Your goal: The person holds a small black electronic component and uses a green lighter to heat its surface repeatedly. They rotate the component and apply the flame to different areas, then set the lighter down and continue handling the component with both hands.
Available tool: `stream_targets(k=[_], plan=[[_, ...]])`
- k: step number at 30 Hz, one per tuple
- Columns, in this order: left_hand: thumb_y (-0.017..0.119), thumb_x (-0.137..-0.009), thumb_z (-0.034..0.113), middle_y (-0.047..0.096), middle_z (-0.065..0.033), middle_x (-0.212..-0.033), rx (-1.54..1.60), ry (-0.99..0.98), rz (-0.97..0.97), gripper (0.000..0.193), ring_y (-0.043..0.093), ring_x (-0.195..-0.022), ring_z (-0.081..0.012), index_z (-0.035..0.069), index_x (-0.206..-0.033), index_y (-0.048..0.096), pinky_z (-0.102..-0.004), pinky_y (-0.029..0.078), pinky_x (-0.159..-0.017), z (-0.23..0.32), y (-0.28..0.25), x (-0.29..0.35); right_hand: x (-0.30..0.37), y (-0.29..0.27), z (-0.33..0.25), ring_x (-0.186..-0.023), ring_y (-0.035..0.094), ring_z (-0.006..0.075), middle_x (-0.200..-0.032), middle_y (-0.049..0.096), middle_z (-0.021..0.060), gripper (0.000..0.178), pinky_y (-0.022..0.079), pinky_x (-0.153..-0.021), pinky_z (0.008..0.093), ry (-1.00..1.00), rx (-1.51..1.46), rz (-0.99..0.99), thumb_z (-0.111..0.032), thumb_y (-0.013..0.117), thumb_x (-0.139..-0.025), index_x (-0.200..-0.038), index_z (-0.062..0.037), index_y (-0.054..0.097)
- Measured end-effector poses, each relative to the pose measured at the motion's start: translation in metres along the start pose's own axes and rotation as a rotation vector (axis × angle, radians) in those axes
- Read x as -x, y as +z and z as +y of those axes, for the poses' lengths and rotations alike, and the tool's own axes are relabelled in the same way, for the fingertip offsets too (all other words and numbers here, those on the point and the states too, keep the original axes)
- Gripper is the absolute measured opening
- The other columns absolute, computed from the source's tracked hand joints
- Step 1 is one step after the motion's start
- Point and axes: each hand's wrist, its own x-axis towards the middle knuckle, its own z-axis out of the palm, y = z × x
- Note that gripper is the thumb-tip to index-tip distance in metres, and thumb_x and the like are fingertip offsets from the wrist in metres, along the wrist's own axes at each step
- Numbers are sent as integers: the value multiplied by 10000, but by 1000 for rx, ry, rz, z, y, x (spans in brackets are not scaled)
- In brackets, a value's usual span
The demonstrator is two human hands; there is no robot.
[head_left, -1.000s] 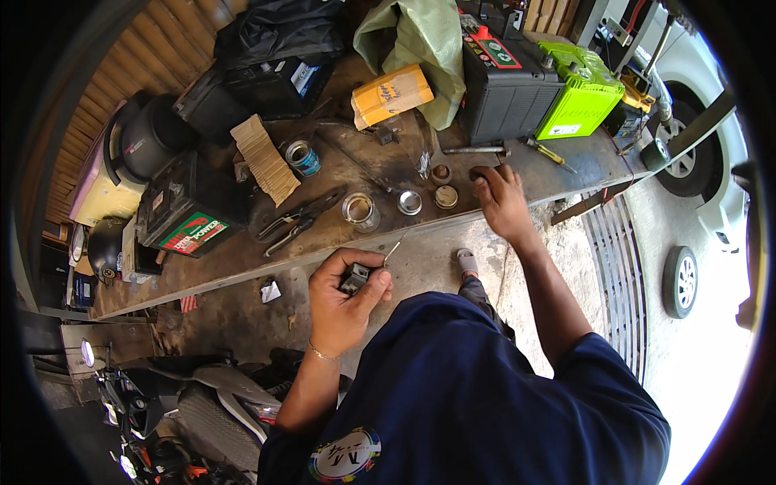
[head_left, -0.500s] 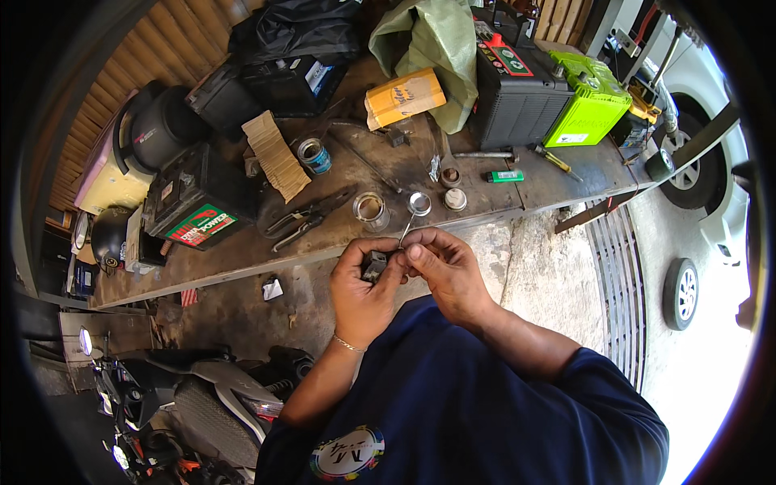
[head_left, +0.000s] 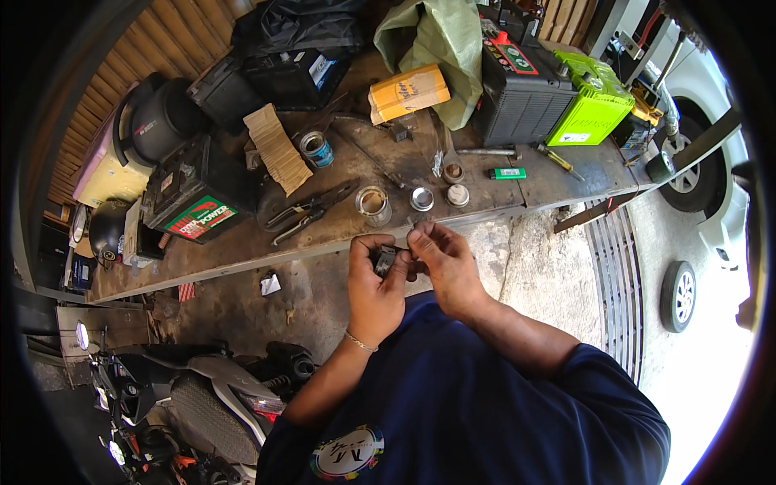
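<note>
A long, grimy metal worktop (head_left: 242, 242) runs across the far side of the scene, carrying black batteries (head_left: 517, 97), pliers (head_left: 307, 212) and small round metal caps (head_left: 421, 199). Near its front edge both forearms rise and bend inward, so the hands meet. The left hand (head_left: 373, 291) curls its fingers shut around a small black blocky part (head_left: 385, 260), while the right hand (head_left: 444, 263) pinches at its right side.
</note>
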Motion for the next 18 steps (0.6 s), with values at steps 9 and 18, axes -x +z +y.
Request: stream_targets(k=[9, 18], plan=[[632, -1038, 27, 536, -75, -1069, 504, -268, -217, 562, 575, -817, -139, 128, -1467, 283, -292, 519, -703, 14, -27, 4, 10, -37, -60, -916, 628, 98, -1021, 671, 34, 169, 527, -830, 259, -354, 697, -275, -113, 721, -1035, -1125, 6, 641], [723, -1016, 69, 556, -50, -1076, 219, -116, -319, 501, 578, -880, -113, 52, -1417, 423, -278, 524, -816, 33, -40, 4, 17, -11, -129, -874, 740, 259, -935, 739, 118, 166, 593, -780, 355, -657, 1106, -519, -47, 824, -885, -1045, -23, 783]])
